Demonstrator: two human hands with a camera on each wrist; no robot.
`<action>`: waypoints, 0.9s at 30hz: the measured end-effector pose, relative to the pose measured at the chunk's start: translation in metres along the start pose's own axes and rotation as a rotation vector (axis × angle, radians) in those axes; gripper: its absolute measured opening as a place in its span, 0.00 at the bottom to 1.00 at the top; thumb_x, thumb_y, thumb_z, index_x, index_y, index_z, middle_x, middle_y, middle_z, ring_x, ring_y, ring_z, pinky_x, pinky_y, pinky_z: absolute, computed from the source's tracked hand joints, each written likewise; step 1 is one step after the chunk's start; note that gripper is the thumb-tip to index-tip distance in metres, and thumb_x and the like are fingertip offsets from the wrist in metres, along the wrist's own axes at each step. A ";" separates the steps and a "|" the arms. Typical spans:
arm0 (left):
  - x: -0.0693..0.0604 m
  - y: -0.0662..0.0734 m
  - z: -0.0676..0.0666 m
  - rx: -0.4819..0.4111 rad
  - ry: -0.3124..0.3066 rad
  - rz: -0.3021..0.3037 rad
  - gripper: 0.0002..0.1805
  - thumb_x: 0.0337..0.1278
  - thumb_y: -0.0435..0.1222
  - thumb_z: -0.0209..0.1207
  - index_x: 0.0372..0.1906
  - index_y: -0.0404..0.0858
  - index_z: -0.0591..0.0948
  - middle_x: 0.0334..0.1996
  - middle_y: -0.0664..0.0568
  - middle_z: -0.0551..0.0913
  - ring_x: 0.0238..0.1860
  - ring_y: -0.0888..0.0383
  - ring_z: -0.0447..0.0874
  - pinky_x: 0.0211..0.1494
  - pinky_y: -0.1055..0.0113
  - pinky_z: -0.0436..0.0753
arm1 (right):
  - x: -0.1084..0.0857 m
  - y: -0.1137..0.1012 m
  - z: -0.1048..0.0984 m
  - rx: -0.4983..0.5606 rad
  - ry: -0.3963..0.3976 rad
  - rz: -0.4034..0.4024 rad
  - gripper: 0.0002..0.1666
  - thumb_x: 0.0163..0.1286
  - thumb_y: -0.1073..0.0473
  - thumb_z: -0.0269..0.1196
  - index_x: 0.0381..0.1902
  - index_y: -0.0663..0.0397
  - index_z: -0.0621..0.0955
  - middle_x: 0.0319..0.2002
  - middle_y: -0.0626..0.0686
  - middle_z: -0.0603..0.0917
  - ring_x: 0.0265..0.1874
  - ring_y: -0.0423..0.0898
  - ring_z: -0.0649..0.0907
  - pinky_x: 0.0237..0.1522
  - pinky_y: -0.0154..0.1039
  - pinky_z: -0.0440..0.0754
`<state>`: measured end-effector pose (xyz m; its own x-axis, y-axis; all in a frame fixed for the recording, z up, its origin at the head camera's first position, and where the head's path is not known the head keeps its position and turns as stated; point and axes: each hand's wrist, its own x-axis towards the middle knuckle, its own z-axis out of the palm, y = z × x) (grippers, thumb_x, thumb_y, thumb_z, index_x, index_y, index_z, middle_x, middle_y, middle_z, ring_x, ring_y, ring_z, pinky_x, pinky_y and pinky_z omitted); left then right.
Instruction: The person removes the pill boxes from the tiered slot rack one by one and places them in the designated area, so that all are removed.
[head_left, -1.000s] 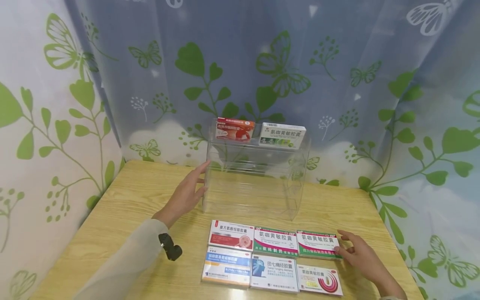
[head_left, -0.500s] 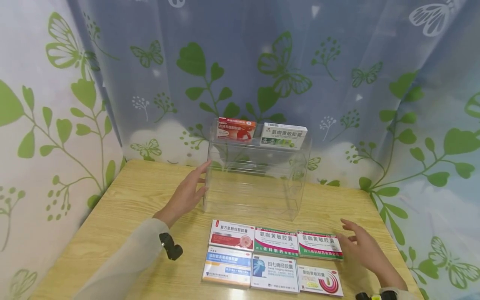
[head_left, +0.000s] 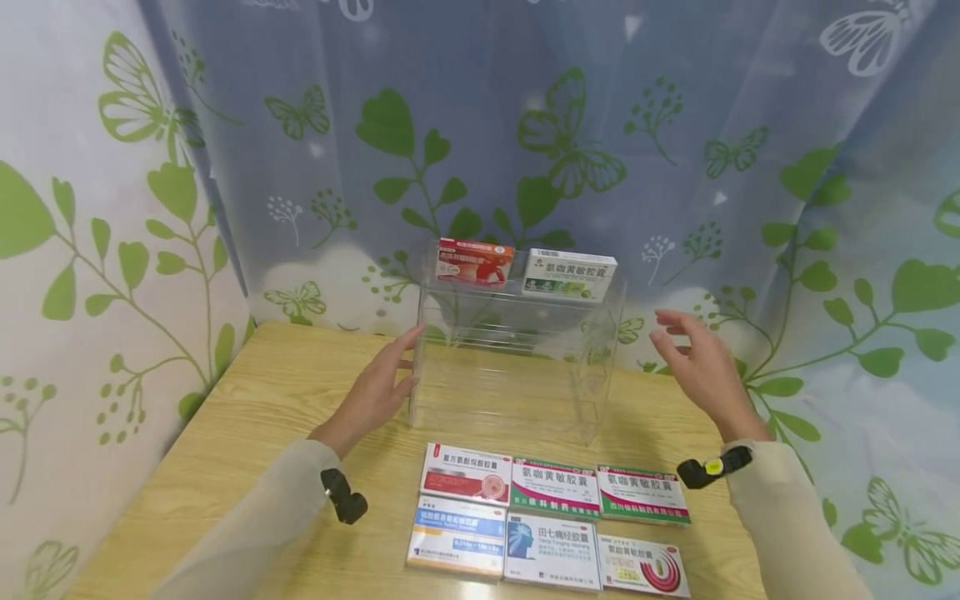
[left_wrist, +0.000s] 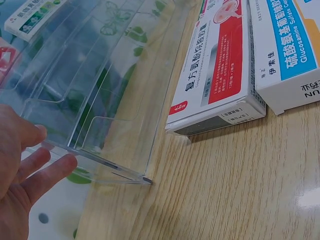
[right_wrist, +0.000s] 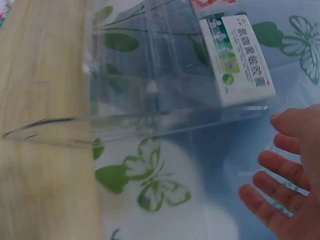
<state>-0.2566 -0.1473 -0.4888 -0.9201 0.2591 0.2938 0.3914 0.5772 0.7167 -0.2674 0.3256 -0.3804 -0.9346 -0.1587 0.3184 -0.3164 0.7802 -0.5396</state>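
Left hand [head_left: 378,387]: touching the left side of the clear rack [head_left: 510,358], fingers fairly straight and loosely parted, not wrapped round anything as far as the views show; probably there to stop such a light stand from sliding or tipping.
Right hand [head_left: 701,362]: up in the air just right of the rack, no visible contact, fingers slightly bent and well parted, nothing in them.
Rack spot: toward the back of the wooden table [head_left: 300,375], close to the leafy curtain [head_left: 480,67]; likely back there to leave room for the boxes in front.
Top tier: red-orange box [head_left: 474,265] on the left, white-green box [head_left: 570,277] on the right, side by side with a small gap, both propped up face-forward, presumably for easy reading.
Front spread: six flat packs, two tidy rows of three, labels up, probably lined up for quick picking.
Far row: red-white pack [head_left: 467,475], then two matching green-magenta ones.
Near row: blue-orange pack [head_left: 457,537], head-silhouette pack [head_left: 552,550], pink-ring pack [head_left: 642,567].
Rack looks: see-through, stepped tiers with low front lips, thin shiny edges, kinda hard to make out against the wood grain.
Box looks: slim, glossy, crisp corners, no obvious dents.
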 end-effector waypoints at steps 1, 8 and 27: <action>0.000 0.000 0.000 0.001 0.000 0.000 0.48 0.77 0.25 0.61 0.90 0.53 0.52 0.79 0.36 0.70 0.66 0.37 0.85 0.61 0.40 0.90 | 0.009 -0.006 -0.001 -0.002 -0.001 -0.005 0.34 0.89 0.46 0.55 0.81 0.59 0.70 0.76 0.69 0.73 0.72 0.69 0.75 0.67 0.71 0.80; 0.000 -0.003 0.001 0.007 0.001 0.008 0.48 0.77 0.26 0.61 0.90 0.53 0.53 0.79 0.36 0.70 0.65 0.38 0.85 0.61 0.40 0.90 | 0.058 -0.038 0.000 -0.061 -0.032 -0.055 0.38 0.89 0.47 0.54 0.86 0.59 0.62 0.83 0.71 0.62 0.81 0.73 0.62 0.80 0.75 0.63; 0.001 -0.001 0.000 0.003 -0.004 -0.014 0.48 0.77 0.26 0.62 0.90 0.54 0.52 0.79 0.36 0.69 0.67 0.37 0.84 0.61 0.40 0.90 | 0.101 -0.063 0.018 -0.171 -0.011 -0.163 0.25 0.86 0.61 0.59 0.75 0.66 0.76 0.74 0.71 0.75 0.76 0.70 0.71 0.83 0.71 0.61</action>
<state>-0.2577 -0.1478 -0.4896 -0.9256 0.2535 0.2811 0.3781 0.5833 0.7189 -0.3453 0.2497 -0.3286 -0.8756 -0.2968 0.3811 -0.4317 0.8346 -0.3421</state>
